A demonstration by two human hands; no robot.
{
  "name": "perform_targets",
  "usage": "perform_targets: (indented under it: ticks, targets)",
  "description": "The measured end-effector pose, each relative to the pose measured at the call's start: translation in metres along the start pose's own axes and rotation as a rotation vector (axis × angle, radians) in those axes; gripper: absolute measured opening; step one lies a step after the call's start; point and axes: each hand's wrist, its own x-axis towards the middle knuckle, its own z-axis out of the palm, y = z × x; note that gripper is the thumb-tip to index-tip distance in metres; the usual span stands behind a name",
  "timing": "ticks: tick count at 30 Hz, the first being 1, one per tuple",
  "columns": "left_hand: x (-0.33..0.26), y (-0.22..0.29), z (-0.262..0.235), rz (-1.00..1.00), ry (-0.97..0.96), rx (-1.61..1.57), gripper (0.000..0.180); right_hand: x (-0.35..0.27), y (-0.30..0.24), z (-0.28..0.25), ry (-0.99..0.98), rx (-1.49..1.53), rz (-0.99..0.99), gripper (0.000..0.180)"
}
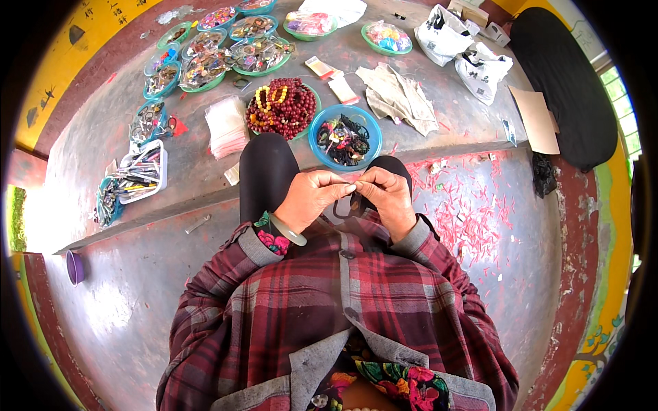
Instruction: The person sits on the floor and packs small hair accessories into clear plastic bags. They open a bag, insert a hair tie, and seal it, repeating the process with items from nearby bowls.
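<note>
Steady your left hand [307, 201] against your right hand [392, 203], both pinched closed, seemingly on the dark cord [356, 203] (its loop hangs between them), and make only small, gentle tugs.

So both hands are up over the lap, fingertips meeting in the middle. Left hand [306, 200] has its thumb and index finger in a tight pinch, and the right hand [391, 202] pretty much mirrors it, other fingers loosely curled. Forearms angle inward from either side, the left forearm [223, 279] and right forearm [447, 266] both in plaid sleeves. Knees are bent, left knee [267, 164] showing more than the right knee [392, 164].
</note>
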Motion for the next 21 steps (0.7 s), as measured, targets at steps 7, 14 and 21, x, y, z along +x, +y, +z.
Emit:
perform_targets:
  ticks: [7, 14, 21]
  targets:
    - [-0.003, 0.003, 0.000, 0.046, 0.020, 0.053, 0.017, -0.003, -0.007, 0.001, -0.041, 0.164, 0.121, 0.007]
    - [-0.001, 0.004, -0.007, -0.067, -0.078, -0.098, 0.018, -0.003, -0.003, 0.002, -0.019, 0.146, 0.100, 0.007]
    - [0.000, 0.001, -0.012, -0.056, -0.065, -0.294, 0.022, 0.001, -0.003, 0.000, 0.054, 0.170, 0.058, 0.008]
